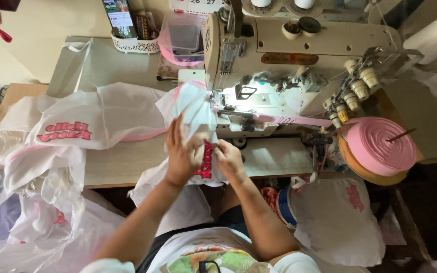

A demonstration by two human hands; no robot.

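My left hand (182, 151) grips a piece of white fabric (193, 108) with red print, holding it up in front of the needle area of a cream industrial sewing machine (299, 45). Just to its right, my right hand (228, 159) pinches the lower edge of the same fabric. Pink binding tape (284, 120) runs from a big pink roll (383, 144) on the right toward the needle. The fabric's upper edge, trimmed in pink, lies at the presser foot.
Sewn white pieces with red print (77, 121) pile up on the table's left and spill over its edge. A white bag of more pieces (337, 222) stands at lower right. A clear plastic box (180, 40) and a small basket (135, 45) sit at the back.
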